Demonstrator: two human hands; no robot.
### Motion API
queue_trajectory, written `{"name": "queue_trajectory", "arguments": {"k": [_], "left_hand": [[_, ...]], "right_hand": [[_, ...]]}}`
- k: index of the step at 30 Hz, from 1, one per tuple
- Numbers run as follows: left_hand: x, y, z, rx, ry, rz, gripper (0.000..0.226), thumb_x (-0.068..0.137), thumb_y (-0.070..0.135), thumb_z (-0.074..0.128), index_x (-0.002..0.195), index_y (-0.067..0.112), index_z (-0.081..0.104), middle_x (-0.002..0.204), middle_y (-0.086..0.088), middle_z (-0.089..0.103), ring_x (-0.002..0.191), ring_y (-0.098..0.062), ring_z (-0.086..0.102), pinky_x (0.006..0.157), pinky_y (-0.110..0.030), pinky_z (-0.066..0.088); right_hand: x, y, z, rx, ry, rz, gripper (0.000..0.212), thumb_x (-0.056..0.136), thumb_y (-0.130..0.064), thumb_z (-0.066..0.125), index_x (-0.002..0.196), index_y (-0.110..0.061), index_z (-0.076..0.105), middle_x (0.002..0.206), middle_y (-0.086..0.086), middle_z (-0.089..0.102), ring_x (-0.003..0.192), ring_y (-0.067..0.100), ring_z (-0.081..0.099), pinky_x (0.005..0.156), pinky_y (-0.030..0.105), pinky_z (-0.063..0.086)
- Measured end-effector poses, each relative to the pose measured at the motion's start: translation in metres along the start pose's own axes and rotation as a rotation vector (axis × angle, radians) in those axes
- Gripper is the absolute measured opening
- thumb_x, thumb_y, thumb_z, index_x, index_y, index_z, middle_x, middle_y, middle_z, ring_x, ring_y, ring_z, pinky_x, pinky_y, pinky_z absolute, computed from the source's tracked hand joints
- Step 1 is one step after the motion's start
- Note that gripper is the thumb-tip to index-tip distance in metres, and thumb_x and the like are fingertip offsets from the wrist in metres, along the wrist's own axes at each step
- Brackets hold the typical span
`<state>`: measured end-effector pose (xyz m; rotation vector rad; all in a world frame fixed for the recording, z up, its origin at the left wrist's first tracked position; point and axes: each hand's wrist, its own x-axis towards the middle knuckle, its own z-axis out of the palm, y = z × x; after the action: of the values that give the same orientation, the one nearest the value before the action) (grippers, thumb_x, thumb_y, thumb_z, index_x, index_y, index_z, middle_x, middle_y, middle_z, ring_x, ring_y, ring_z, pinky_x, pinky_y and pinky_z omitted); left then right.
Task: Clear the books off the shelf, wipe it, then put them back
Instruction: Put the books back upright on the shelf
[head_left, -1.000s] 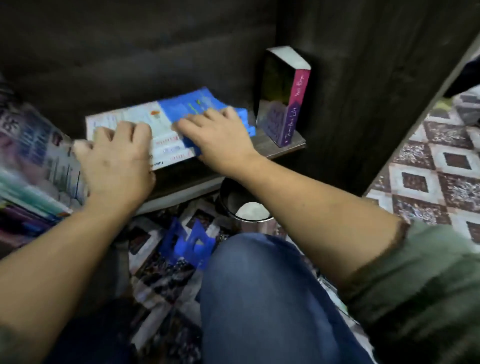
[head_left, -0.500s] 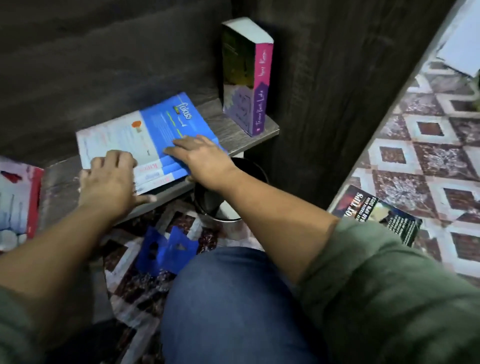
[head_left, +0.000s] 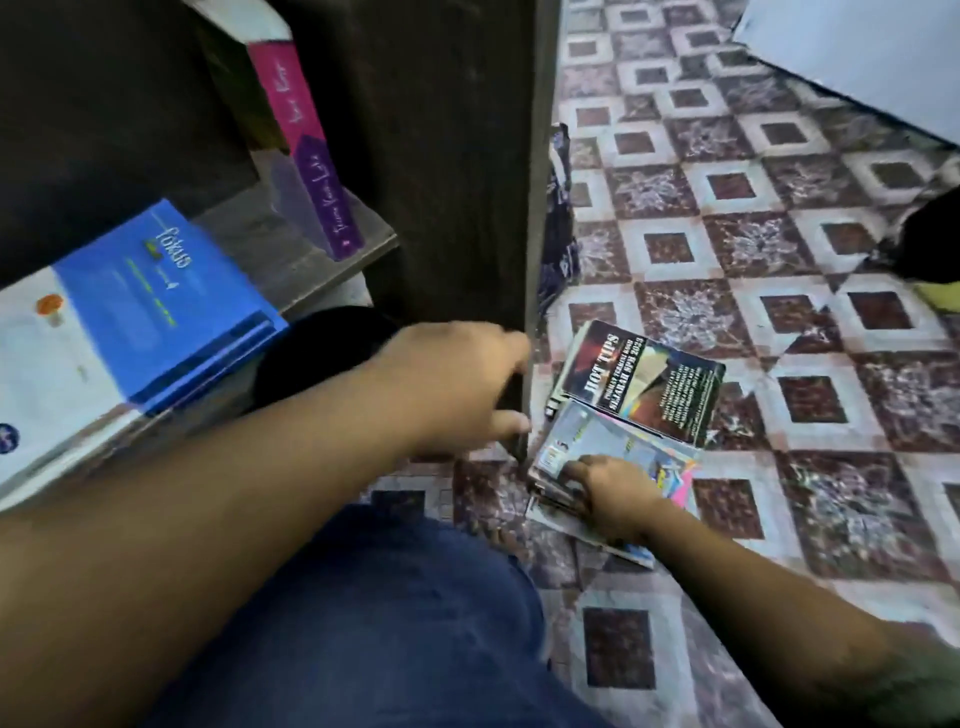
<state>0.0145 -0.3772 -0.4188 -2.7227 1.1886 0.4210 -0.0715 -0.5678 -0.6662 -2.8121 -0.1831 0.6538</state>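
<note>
Slippage threatens: right hand (head_left: 610, 493) grips loose floor books (head_left: 618, 441) unevenly; left hand (head_left: 457, 384) reaches across, relaxed and holding nothing.

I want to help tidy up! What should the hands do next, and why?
Probably lift the top books from the floor pile onto the shelf. The right hand already grips the pile's edge, the left hand reaches toward it, and the blue Fokus book and a pink-spined book already sit on the shelf.
</note>
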Motion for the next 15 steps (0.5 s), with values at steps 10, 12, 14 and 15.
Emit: {"name": "queue_trajectory", "arguments": {"k": [10, 12, 14, 15], "left_hand": [[0.103, 0.042, 0.063, 0.704, 0.027, 0.381, 0.034, 0.091, 0.002, 0.032, 0.108, 0.01, 0.06, 0.108, -0.008, 0.063, 0.106, -0.029, 0.056, 0.079, -0.035, 0.036], [0.113, 0.044, 0.068, 0.692, -0.099, 0.247, 0.026, 0.097, 0.007, 0.038, 0.115, 0.013, 0.055, 0.118, -0.005, 0.061, 0.114, -0.025, 0.053, 0.079, -0.033, 0.026], [0.118, 0.044, 0.072, 0.744, -0.127, 0.242, 0.022, 0.097, 0.006, 0.04, 0.106, 0.018, 0.056, 0.113, 0.0, 0.062, 0.106, -0.02, 0.055, 0.077, -0.032, 0.021], [0.122, 0.043, 0.077, 0.749, -0.138, 0.242, 0.023, 0.096, 0.004, 0.04, 0.102, 0.02, 0.054, 0.11, 0.001, 0.062, 0.103, -0.019, 0.055, 0.077, -0.031, 0.021]], "right_hand": [[0.018, 0.067, 0.04, 0.085, 0.043, 0.331, 0.052, 0.085, -0.042, 0.057, 0.132, -0.022, 0.046, 0.135, 0.009, 0.041, 0.123, 0.031, 0.038, 0.1, 0.04, 0.041], [0.023, 0.071, 0.05, 0.083, 0.113, 0.353, 0.046, 0.086, -0.047, 0.055, 0.124, -0.021, 0.049, 0.128, 0.009, 0.044, 0.117, 0.03, 0.04, 0.095, 0.04, 0.04], [0.031, 0.073, 0.052, 0.112, 0.228, 0.382, 0.037, 0.09, -0.046, 0.049, 0.113, -0.018, 0.055, 0.118, 0.009, 0.05, 0.11, 0.03, 0.045, 0.091, 0.04, 0.038], [0.037, 0.075, 0.051, 0.132, 0.279, 0.398, 0.034, 0.093, -0.045, 0.046, 0.109, -0.017, 0.056, 0.114, 0.009, 0.052, 0.107, 0.03, 0.047, 0.088, 0.04, 0.038]]}}
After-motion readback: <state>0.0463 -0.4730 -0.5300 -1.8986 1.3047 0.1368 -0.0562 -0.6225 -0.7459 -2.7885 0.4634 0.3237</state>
